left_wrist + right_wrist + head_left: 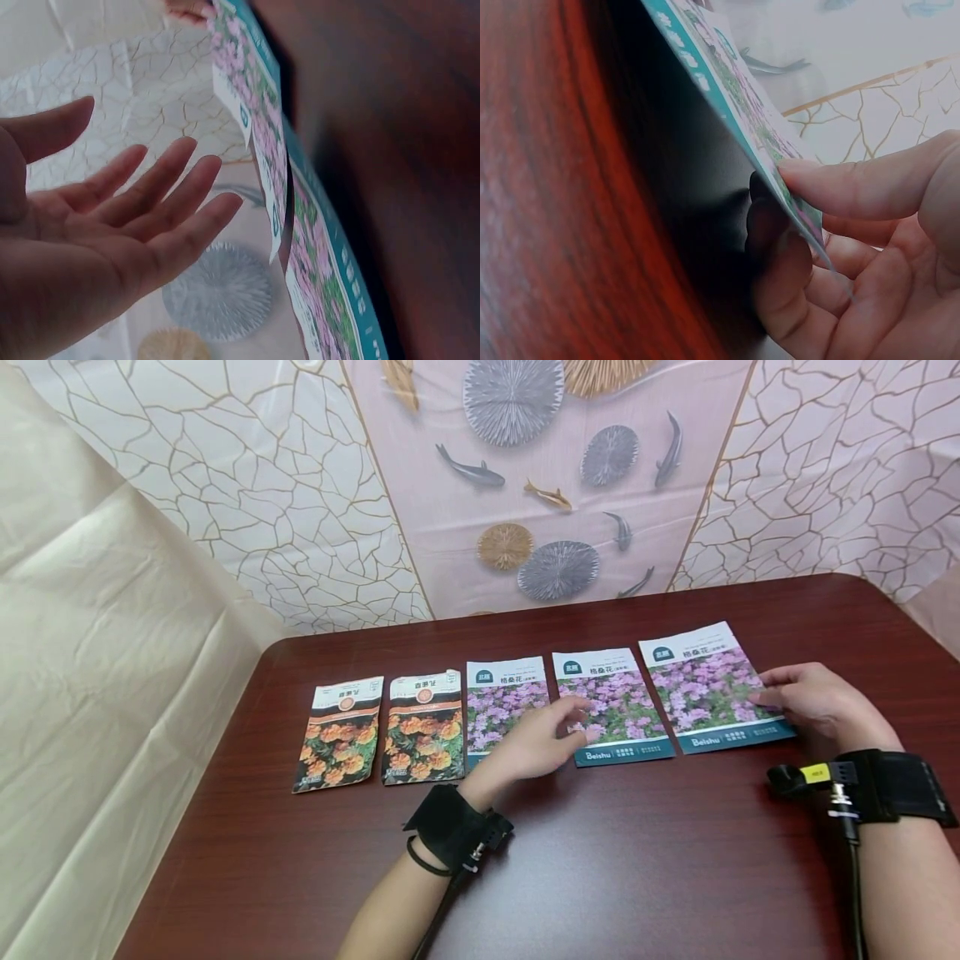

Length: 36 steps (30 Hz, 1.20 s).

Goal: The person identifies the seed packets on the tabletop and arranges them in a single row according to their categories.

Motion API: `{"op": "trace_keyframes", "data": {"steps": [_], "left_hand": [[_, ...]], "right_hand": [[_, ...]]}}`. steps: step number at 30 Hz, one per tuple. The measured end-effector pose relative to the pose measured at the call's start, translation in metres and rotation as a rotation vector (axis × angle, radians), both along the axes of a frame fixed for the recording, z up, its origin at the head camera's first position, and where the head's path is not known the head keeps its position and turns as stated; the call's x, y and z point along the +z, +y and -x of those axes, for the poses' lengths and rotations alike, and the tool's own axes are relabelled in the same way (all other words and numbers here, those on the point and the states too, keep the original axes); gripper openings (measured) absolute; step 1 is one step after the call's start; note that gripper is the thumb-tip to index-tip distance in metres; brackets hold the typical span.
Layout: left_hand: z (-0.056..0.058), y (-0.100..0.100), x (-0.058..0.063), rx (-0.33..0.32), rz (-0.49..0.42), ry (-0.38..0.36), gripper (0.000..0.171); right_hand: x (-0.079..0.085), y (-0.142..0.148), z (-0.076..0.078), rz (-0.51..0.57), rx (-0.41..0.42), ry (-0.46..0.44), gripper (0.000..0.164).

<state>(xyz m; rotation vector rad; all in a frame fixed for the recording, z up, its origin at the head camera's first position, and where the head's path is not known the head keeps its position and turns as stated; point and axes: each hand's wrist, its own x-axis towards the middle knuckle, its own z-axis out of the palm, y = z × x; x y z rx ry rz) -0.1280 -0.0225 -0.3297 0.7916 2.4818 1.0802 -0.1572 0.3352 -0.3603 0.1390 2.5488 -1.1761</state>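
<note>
Three seed packets with pink-purple flowers lie side by side: a left one [495,714], a middle one [618,710] and a right one [708,693]. My right hand [821,702] pinches the right edge of the right packet, thumb on its face and fingers beneath, as the right wrist view shows. That packet [735,90] is tilted, with a dark gap under it. My left hand [536,739] hovers over the left and middle packets, fingers spread and holding nothing; its palm and fingers [187,180] show in the left wrist view.
Two orange marigold seed packets, one [341,739] at the far left and one [424,731] beside it, complete the row on the dark red table [600,860]. A patterned cloth [300,485] hangs behind the table, and a cream cloth [97,693] stands at the left.
</note>
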Motion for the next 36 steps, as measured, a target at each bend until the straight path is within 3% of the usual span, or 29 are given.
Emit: {"op": "trace_keyframes", "data": {"steps": [5, 13, 23, 28, 36], "left_hand": [[-0.012, 0.011, -0.003, -0.150, 0.116, 0.099, 0.049], [-0.028, 0.030, -0.005, -0.351, 0.273, 0.344, 0.051], [-0.041, 0.050, -0.009, -0.430, 0.517, 0.308, 0.057], [-0.043, 0.055, -0.010, -0.471, 0.570, 0.303, 0.059], [-0.045, 0.053, -0.010, -0.482, 0.592, 0.303, 0.060]], "right_hand": [[0.001, -0.004, 0.000, -0.020, -0.014, -0.003, 0.050], [0.003, -0.007, 0.000, -0.039, 0.002, 0.006, 0.046], [0.003, -0.008, -0.003, -0.058, -0.005, 0.029, 0.030], [0.002, -0.009, -0.003, -0.067, -0.010, 0.027, 0.026], [0.005, -0.009, -0.003, -0.082, -0.026, 0.018, 0.027]]}}
